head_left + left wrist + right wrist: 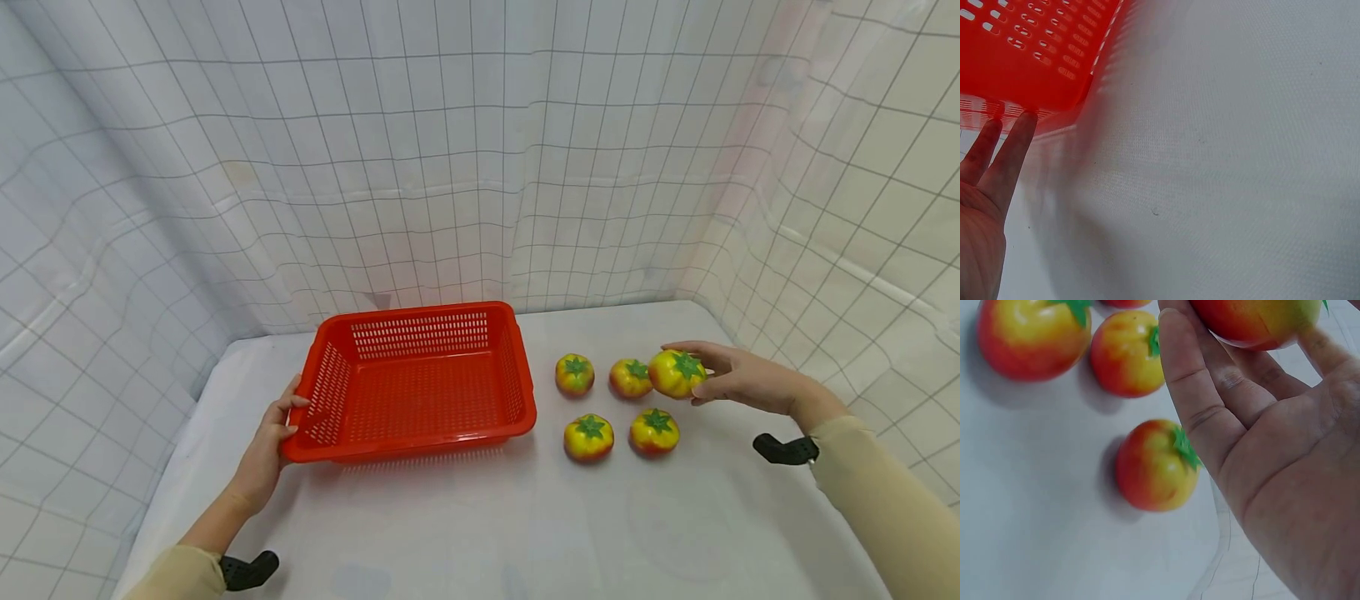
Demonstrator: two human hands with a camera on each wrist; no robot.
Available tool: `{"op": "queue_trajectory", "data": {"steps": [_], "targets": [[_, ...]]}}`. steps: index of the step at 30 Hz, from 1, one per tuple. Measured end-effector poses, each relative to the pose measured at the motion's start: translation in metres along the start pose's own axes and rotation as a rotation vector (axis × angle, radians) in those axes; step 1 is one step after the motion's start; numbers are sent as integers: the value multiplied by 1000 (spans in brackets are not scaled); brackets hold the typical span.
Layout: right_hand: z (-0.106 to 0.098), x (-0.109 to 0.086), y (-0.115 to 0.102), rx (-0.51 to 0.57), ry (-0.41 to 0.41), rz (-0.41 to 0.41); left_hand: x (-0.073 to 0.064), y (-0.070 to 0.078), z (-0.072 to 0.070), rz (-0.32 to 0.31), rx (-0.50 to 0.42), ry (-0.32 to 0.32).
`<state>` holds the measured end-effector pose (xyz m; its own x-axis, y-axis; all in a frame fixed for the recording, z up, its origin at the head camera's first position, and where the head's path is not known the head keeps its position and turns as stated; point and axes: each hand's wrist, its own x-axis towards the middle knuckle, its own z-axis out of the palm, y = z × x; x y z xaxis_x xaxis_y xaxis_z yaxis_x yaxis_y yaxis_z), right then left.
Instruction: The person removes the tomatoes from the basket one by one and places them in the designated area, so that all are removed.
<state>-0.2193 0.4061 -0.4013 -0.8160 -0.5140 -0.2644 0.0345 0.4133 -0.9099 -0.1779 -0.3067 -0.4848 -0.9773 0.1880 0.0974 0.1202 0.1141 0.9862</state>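
Note:
A red plastic basket [431, 400] with slotted walls stands on the white table, its inside bare. My left hand [270, 446] holds its left rim; in the left wrist view two fingers [1007, 165] press against the outer wall below the rim. On the right, my right hand [738, 379] grips a yellow-red tomato [675, 373] with a green star-shaped leaf top, thumb at the near side and fingers at the far side. The held tomato overlaps another tomato [628, 379] in the head view. Below the right palm, a tomato [1157, 465] lies on the table.
More tomatoes lie right of the basket: one at the back [574, 375], one in front [588, 437] and one near the right hand [654, 432]. A white grid-patterned curtain [420, 167] encloses the table [450, 533] at the back and sides.

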Motion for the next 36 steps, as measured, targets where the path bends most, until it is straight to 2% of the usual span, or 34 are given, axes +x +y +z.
{"op": "queue_trajectory", "data": {"steps": [4,12,15,20,36], "targets": [[-2,-12,8,3,1,24,0,0,0,-6,2,0],[-4,-33,29,35,2,154,2,0,0,-16,-11,-4],[-5,-38,38,45,-8,178,1,1,0,-19,-5,-4],[-4,-42,52,80,-20,200,1,2,0,-15,-3,0],[-3,-42,83,58,4,203,1,1,0,-10,-5,-5]]}}
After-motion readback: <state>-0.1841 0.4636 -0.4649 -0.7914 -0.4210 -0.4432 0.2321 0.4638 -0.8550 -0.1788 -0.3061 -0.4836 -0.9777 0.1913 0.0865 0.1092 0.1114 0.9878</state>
